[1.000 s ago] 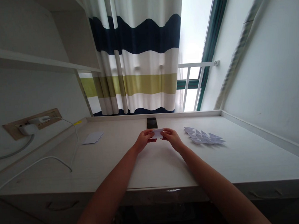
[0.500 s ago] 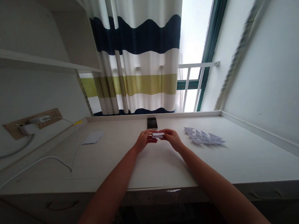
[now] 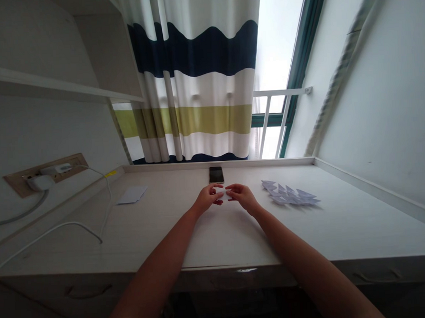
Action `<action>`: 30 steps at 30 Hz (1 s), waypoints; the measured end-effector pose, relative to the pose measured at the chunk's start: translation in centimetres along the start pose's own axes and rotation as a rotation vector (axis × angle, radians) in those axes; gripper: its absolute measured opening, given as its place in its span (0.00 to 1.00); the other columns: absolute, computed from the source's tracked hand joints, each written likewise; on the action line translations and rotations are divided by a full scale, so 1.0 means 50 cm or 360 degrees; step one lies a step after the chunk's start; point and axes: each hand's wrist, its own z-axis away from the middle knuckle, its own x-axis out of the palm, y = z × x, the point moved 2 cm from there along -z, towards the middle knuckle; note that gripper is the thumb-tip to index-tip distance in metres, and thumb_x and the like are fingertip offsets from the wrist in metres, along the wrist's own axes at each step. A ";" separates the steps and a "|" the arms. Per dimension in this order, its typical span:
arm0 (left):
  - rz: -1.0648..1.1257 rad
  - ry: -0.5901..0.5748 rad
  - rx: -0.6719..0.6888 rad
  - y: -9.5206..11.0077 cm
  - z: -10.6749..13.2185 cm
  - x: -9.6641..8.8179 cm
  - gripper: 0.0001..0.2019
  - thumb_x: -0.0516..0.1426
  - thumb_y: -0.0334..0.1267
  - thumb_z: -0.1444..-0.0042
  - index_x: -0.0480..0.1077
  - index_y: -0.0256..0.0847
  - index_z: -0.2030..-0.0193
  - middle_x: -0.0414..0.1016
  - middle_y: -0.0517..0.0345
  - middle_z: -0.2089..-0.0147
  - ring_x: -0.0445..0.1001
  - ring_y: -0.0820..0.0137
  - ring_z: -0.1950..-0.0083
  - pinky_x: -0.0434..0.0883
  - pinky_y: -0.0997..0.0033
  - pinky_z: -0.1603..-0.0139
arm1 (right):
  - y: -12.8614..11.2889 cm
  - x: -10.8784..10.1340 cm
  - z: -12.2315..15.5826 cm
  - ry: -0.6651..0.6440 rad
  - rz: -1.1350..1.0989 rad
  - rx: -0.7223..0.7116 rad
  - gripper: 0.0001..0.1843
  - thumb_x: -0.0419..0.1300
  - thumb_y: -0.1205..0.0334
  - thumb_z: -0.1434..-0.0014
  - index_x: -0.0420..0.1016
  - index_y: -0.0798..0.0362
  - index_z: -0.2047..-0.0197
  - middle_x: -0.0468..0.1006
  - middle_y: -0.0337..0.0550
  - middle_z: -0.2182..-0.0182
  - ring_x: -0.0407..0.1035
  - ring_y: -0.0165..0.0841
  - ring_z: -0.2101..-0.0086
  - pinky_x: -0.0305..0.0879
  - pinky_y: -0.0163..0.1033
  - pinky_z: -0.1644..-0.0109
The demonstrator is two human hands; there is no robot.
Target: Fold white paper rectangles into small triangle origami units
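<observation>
Over the middle of the white desk, a small piece of white paper is held between both hands. My left hand grips its left side, thumb on the near face and fingers curled behind. On the right side, my right hand pinches it between thumb and fingers. Fingers cover much of the paper, and its folds are hard to make out. Just beyond the hands lies a dark-screened phone. To the right, several folded white paper pieces with pointed tips lie in a cluster.
A stack of white paper sheets lies at the left. A white cable runs across the desk's left side from chargers in a wall socket. A raised ledge borders the back, below a striped curtain.
The paper has tilted so that its bright flat upper strip no longer shows, and the thumbs now sit on its near face. The hands stay in the same place.
</observation>
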 end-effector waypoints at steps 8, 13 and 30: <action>0.0057 -0.0068 -0.0119 -0.007 -0.003 0.004 0.17 0.62 0.43 0.59 0.68 0.30 0.68 0.73 0.53 0.75 0.73 0.70 0.74 0.72 0.68 0.69 | -0.007 0.002 0.002 0.0079 0.0041 -0.0002 0.13 0.66 0.61 0.62 0.73 0.57 0.70 0.74 0.38 0.80 0.69 0.27 0.78 0.69 0.34 0.71; 0.0105 -0.0001 -0.0101 0.000 -0.002 0.004 0.16 0.62 0.42 0.58 0.67 0.31 0.68 0.73 0.55 0.74 0.73 0.71 0.74 0.72 0.68 0.68 | -0.007 0.001 0.005 0.0104 0.0051 0.0135 0.12 0.66 0.59 0.60 0.73 0.58 0.72 0.75 0.41 0.80 0.70 0.28 0.78 0.67 0.32 0.75; 0.0038 -0.0126 -0.0084 -0.001 0.002 0.006 0.16 0.61 0.40 0.56 0.67 0.30 0.64 0.73 0.52 0.73 0.73 0.72 0.73 0.71 0.70 0.69 | -0.006 -0.002 0.004 0.0094 0.0116 0.0037 0.14 0.66 0.55 0.61 0.72 0.58 0.75 0.72 0.38 0.82 0.67 0.26 0.80 0.65 0.34 0.71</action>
